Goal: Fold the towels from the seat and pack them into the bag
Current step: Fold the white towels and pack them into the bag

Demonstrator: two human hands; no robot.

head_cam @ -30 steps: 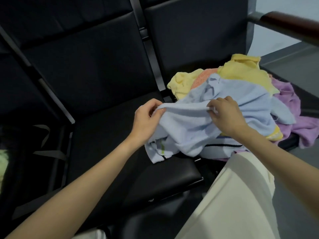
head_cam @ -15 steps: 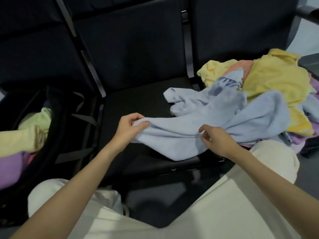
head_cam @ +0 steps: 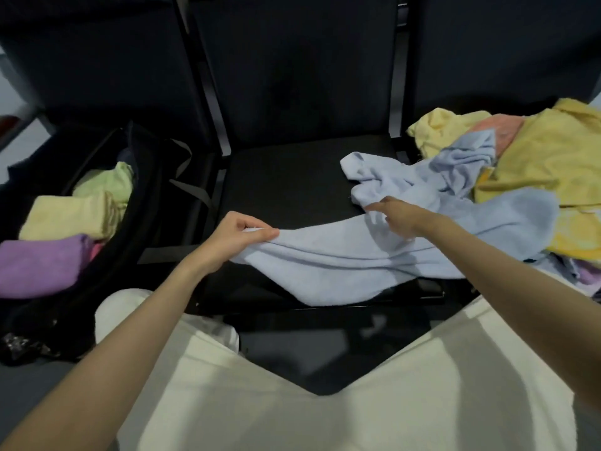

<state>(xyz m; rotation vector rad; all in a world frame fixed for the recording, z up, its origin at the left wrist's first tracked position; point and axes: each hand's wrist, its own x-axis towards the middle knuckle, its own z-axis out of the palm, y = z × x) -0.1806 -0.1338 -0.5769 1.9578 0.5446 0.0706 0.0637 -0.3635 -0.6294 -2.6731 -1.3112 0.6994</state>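
A light blue towel [head_cam: 341, 265] lies stretched across the black middle seat [head_cam: 286, 177]. My left hand [head_cam: 239, 237] pinches its left corner. My right hand [head_cam: 395, 216] reaches over the towel and grips a bunched part of it further back. A heap of yellow, orange, blue and purple towels [head_cam: 533, 157] sits on the seat to the right. At the left stands an open black bag [head_cam: 143, 203] holding folded towels: a purple one [head_cam: 42, 265], a pale yellow one [head_cam: 68, 216] and a green one [head_cam: 107, 183].
Black seat backs [head_cam: 292, 66] rise behind the seats, with metal frame bars between them. My legs in white trousers [head_cam: 325, 411] fill the foreground. Grey floor shows under the seat's front edge.
The view has swung left, bringing the bag into sight. The blue towel has been pulled left off the heap onto the middle seat, and my right hand has moved further back along it.
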